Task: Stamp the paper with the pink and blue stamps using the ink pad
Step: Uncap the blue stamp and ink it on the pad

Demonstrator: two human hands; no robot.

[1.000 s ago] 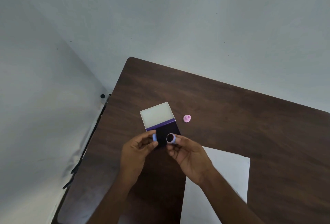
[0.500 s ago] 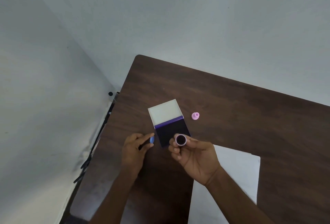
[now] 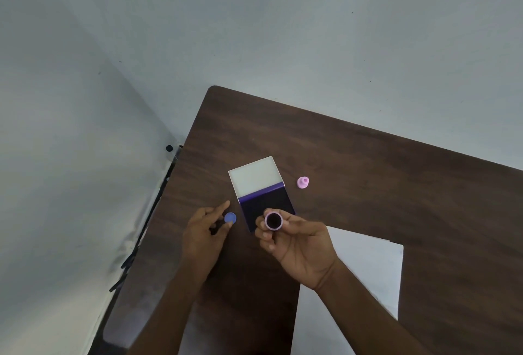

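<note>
Dark table [image 3: 368,184] holds the open ink pad [image 3: 261,190], pink stamp [image 3: 303,183] right of it, paper [image 3: 368,269] near. Right hand [image 3: 300,247] grips the blue stamp [image 3: 273,221]; left hand [image 3: 205,231], loosely open, touches a cap [image 3: 230,217].

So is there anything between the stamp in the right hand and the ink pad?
Nothing visible is in the way. The right hand holds the stamp just above the near edge of the open ink pad, whose dark surface is uncovered. The blue cap sits off to the left by the left hand.
</note>
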